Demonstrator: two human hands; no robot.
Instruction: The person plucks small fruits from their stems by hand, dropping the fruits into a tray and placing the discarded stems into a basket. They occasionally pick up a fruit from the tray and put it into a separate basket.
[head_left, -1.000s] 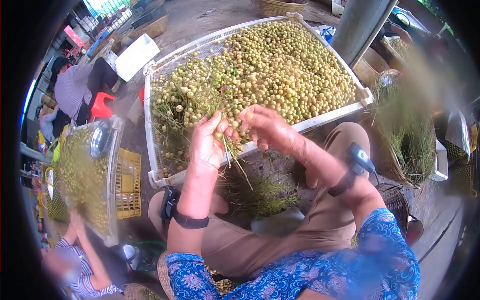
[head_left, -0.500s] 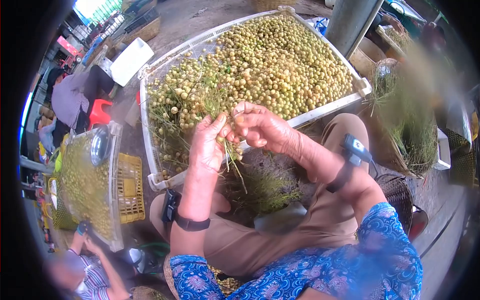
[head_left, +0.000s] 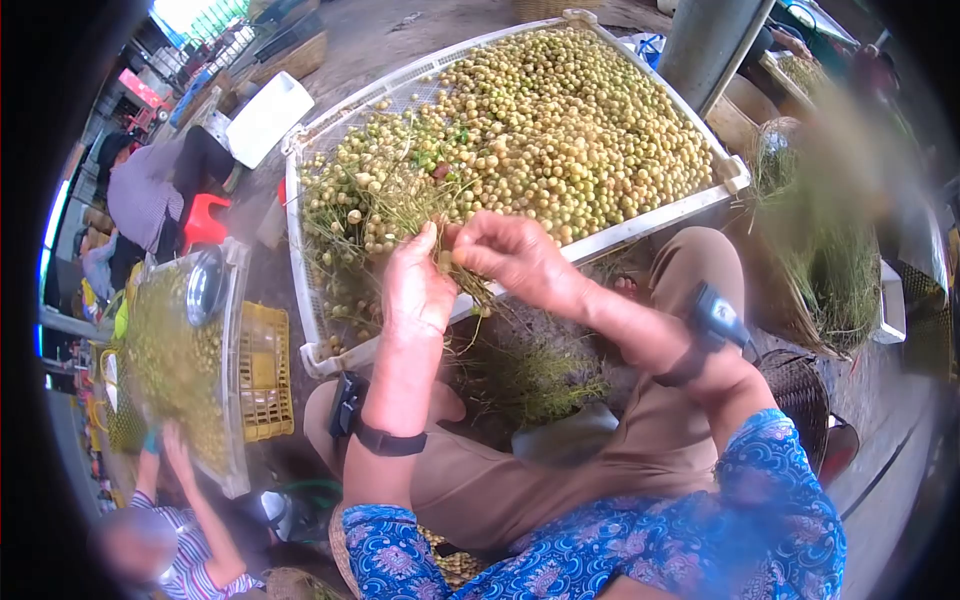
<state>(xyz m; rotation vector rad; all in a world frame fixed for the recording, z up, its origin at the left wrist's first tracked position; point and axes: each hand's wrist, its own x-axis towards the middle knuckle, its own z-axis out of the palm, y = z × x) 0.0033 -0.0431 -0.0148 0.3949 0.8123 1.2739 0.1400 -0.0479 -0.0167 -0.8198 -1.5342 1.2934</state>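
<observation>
My left hand [head_left: 418, 285] is closed around a bunch of thin green stems [head_left: 410, 195], with small round fruit among them. The stem ends poke out below my fingers. Close against it, my right hand [head_left: 515, 258] is curled in a pinch at the bunch; what lies between its fingertips is hidden. Both hands are over the near edge of a white mesh tray [head_left: 655, 220]. Loose yellow-green round fruit [head_left: 570, 130] is heaped across the tray, and stemmed clusters lie at its left side.
Stripped green stems [head_left: 545, 385] lie on the ground between my legs. A large stem pile [head_left: 830, 270] stands at right. On the left are a second fruit tray [head_left: 232, 400], a metal bowl [head_left: 205, 287], a yellow crate [head_left: 265, 370] and co-workers. A metal post [head_left: 705, 50] rises behind the tray.
My right hand has shifted slightly and its fingers are now lower and more folded. The stem bunch has tilted in my left hand. A co-worker at lower left has moved their hands over their tray.
</observation>
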